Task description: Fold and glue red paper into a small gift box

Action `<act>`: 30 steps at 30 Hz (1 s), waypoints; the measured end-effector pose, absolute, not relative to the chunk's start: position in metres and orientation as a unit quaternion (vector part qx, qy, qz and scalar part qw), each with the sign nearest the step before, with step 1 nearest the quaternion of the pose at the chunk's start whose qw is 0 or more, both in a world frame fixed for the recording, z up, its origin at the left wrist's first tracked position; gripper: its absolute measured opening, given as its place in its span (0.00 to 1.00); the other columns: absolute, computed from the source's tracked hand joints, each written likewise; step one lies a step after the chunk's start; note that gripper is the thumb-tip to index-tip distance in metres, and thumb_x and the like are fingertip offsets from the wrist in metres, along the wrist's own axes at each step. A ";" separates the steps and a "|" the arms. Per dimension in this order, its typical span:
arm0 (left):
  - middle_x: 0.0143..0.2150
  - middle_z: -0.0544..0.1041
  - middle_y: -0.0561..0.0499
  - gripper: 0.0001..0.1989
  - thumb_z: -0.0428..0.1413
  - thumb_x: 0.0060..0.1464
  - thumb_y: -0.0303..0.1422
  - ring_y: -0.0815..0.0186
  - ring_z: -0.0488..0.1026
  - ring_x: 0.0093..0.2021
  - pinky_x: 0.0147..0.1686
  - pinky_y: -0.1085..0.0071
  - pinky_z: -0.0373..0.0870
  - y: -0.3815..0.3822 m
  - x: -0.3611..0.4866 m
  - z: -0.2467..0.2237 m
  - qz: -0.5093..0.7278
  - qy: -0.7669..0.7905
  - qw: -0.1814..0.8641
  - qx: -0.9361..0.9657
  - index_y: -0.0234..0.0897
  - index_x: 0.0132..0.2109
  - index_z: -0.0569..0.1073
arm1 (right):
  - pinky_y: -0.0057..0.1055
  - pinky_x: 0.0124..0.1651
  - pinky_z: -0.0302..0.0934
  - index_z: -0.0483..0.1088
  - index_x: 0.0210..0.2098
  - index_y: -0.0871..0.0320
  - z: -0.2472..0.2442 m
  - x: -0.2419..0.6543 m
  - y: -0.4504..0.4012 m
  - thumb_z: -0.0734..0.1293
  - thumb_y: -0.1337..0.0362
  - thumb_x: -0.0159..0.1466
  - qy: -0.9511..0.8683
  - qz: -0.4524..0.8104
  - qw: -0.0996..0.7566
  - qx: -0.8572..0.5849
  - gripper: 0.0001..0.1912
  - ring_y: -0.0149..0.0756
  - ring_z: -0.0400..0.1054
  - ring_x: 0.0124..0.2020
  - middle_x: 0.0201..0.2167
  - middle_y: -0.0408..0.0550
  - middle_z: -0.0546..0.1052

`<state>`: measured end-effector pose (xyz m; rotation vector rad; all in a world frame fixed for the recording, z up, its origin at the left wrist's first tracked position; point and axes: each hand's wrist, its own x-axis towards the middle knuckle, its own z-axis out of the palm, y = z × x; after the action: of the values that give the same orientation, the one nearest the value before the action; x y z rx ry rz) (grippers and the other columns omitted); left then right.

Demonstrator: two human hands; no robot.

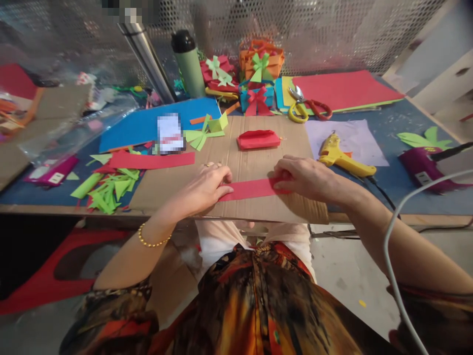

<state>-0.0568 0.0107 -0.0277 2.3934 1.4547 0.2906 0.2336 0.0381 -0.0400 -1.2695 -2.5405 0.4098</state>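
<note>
A red paper strip [251, 190] lies across the cardboard sheet [221, 208] near the table's front edge. My left hand [212, 185] is closed on its left end, thumb pressed on the paper. At the strip's right end my right hand [299, 176] is closed too, with fingers curled over the paper. Just beyond the strip sits a small folded red paper piece [258, 140]. Another red strip [158, 160] lies to the left of my left hand.
A yellow glue gun [342, 157] rests on lilac paper to the right, its cable running forward. Scissors [299, 98] lie on red sheets [343, 88]. Green scraps [111, 192], a phone [170, 133], a green bottle [190, 66] and paper baskets [258, 61] surround the cardboard.
</note>
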 end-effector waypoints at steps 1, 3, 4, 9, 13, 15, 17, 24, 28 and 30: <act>0.38 0.73 0.52 0.05 0.62 0.61 0.25 0.61 0.70 0.43 0.46 0.64 0.68 0.012 -0.056 -0.027 0.100 0.502 0.165 0.843 0.36 0.40 0.72 | 0.28 0.34 0.56 0.74 0.35 0.56 -0.040 0.234 0.040 0.70 0.64 0.64 -0.880 0.139 0.134 -0.434 0.02 0.32 0.68 0.31 0.35 0.45 0.77; 0.40 0.73 0.51 0.06 0.61 0.61 0.24 0.61 0.70 0.44 0.48 0.64 0.68 0.013 -0.056 -0.027 0.099 0.483 0.160 0.855 0.36 0.39 0.71 | 0.30 0.36 0.57 0.74 0.35 0.57 -0.038 0.233 0.043 0.70 0.64 0.63 -0.886 0.122 0.122 -0.431 0.03 0.33 0.69 0.33 0.37 0.48 0.77; 0.42 0.73 0.50 0.05 0.60 0.62 0.24 0.61 0.70 0.45 0.48 0.64 0.68 0.012 -0.055 -0.028 0.101 0.475 0.151 0.861 0.36 0.39 0.71 | 0.31 0.37 0.58 0.74 0.35 0.57 -0.038 0.233 0.044 0.70 0.63 0.64 -0.889 0.111 0.114 -0.429 0.04 0.35 0.69 0.33 0.37 0.49 0.77; 0.41 0.73 0.48 0.05 0.56 0.64 0.26 0.59 0.69 0.45 0.47 0.62 0.67 0.010 -0.056 -0.028 0.087 0.459 0.110 0.877 0.37 0.38 0.69 | 0.31 0.35 0.55 0.75 0.36 0.55 -0.035 0.230 0.050 0.69 0.63 0.62 -0.885 0.141 0.080 -0.436 0.04 0.34 0.68 0.29 0.30 0.45 0.77; 0.40 0.73 0.50 0.02 0.56 0.64 0.27 0.60 0.70 0.43 0.44 0.65 0.66 0.014 -0.054 -0.019 0.054 0.463 0.155 0.871 0.38 0.41 0.70 | 0.30 0.33 0.53 0.73 0.33 0.55 -0.037 0.229 0.051 0.70 0.65 0.61 -0.887 0.155 0.093 -0.426 0.01 0.32 0.66 0.28 0.29 0.43 0.76; 0.42 0.74 0.49 0.03 0.57 0.62 0.26 0.60 0.70 0.44 0.45 0.65 0.65 0.016 -0.052 -0.015 0.048 0.461 0.155 0.872 0.37 0.40 0.71 | 0.30 0.34 0.54 0.72 0.32 0.56 -0.039 0.230 0.050 0.70 0.65 0.62 -0.898 0.140 0.111 -0.401 0.03 0.32 0.66 0.30 0.32 0.45 0.76; 0.43 0.74 0.49 0.04 0.57 0.62 0.25 0.60 0.71 0.45 0.45 0.64 0.65 0.016 -0.050 -0.013 0.048 0.456 0.150 0.876 0.37 0.39 0.71 | 0.30 0.36 0.55 0.72 0.33 0.57 -0.040 0.231 0.047 0.69 0.66 0.63 -0.903 0.131 0.134 -0.386 0.02 0.32 0.66 0.31 0.34 0.46 0.75; 0.40 0.76 0.48 0.09 0.51 0.68 0.24 0.60 0.72 0.41 0.45 0.61 0.61 0.005 -0.049 -0.027 0.103 0.425 0.032 0.899 0.36 0.40 0.75 | 0.36 0.39 0.54 0.77 0.39 0.60 -0.037 0.235 0.027 0.61 0.66 0.72 -0.929 0.044 0.161 -0.330 0.13 0.39 0.62 0.34 0.35 0.52 0.72; 0.39 0.76 0.46 0.15 0.47 0.69 0.23 0.59 0.71 0.41 0.45 0.60 0.61 0.000 -0.052 -0.036 0.135 0.385 -0.090 0.908 0.37 0.38 0.77 | 0.38 0.39 0.50 0.78 0.40 0.59 -0.033 0.236 0.018 0.59 0.69 0.73 -0.936 -0.026 0.133 -0.325 0.16 0.42 0.60 0.35 0.32 0.52 0.71; 0.38 0.76 0.46 0.18 0.46 0.70 0.21 0.59 0.70 0.40 0.44 0.60 0.62 -0.002 -0.052 -0.037 0.131 0.362 -0.140 0.912 0.36 0.36 0.76 | 0.39 0.39 0.50 0.77 0.38 0.60 -0.033 0.236 0.017 0.58 0.70 0.74 -0.937 -0.038 0.122 -0.326 0.16 0.42 0.61 0.35 0.32 0.53 0.71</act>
<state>-0.0519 -0.0020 -0.0372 3.1530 1.2521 0.4545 0.2356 0.0165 -0.0331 -0.9519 -2.7333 -0.1122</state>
